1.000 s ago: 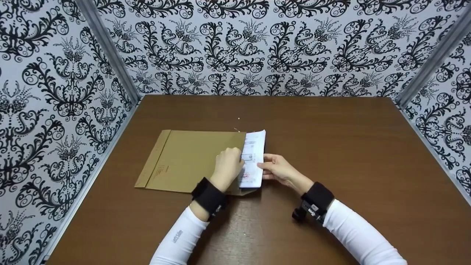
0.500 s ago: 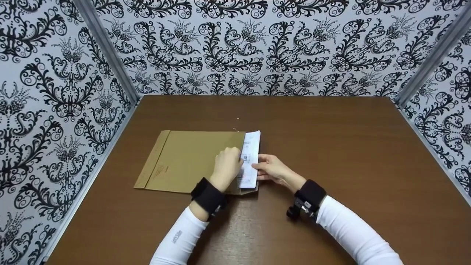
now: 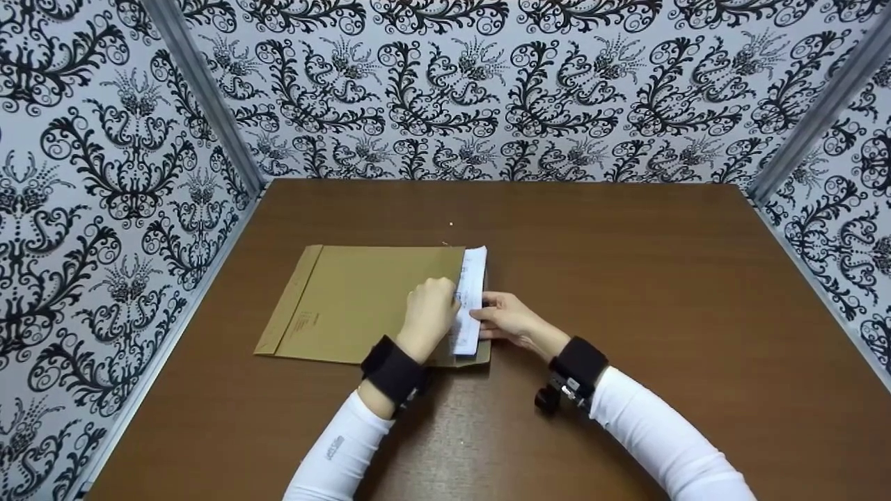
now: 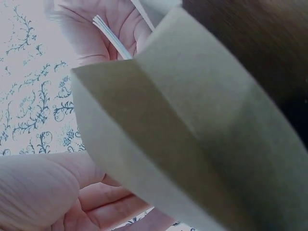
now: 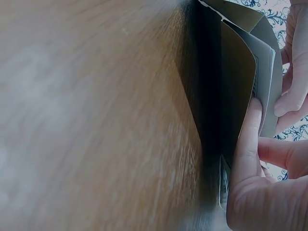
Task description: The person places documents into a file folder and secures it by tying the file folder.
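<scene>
A brown paper envelope (image 3: pixel 362 299) lies flat on the table, its mouth facing right. White printed papers (image 3: pixel 471 278) stick out of that mouth as a narrow strip; the rest of them is hidden inside. My left hand (image 3: pixel 433 309) grips the envelope's upper layer at the mouth, and the left wrist view shows the envelope's side (image 4: pixel 240 120) spread apart there. At the papers' outer edge, my right hand (image 3: pixel 514 319) pinches the stack between thumb and fingers. In the right wrist view the papers (image 5: pixel 264 67) sit between the envelope's two layers.
The brown wooden table (image 3: pixel 626 278) extends around the envelope. Patterned black-and-white panels (image 3: pixel 445 83) stand behind it and along both sides. A tiny pale scrap (image 3: pixel 451 224) lies beyond the envelope.
My right hand has moved left, and the papers have slid deeper into the envelope, so the visible strip is narrower. The left hand has stayed in place.
</scene>
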A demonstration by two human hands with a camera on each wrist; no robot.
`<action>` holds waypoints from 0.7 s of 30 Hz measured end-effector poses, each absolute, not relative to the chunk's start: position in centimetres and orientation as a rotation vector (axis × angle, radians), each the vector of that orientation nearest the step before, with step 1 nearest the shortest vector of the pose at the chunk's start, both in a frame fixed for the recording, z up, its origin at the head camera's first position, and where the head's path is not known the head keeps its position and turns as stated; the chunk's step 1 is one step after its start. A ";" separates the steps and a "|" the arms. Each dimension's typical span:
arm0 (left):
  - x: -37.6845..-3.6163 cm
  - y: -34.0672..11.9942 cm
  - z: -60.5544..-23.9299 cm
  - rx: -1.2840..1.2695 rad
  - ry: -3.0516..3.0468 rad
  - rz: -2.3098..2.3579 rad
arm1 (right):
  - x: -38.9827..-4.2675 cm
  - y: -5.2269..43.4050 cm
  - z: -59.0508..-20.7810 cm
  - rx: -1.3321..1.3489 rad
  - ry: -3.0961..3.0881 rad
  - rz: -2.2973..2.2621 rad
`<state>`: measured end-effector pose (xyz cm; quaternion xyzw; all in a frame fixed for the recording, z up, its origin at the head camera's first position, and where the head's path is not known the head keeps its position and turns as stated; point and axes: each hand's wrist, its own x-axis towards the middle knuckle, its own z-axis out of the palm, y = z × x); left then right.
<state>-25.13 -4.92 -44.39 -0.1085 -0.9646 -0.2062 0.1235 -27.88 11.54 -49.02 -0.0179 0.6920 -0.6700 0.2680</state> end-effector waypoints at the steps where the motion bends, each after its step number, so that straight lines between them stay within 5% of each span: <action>1: -25.1 -4.9 -44.4 -0.317 -2.816 -0.607 | -27.9 11.5 -49.1 -0.051 1.861 -1.813; 21: -25.1 -4.9 -44.2 -0.332 -2.779 -0.551 | -28.3 10.0 -49.2 -0.080 1.853 -1.831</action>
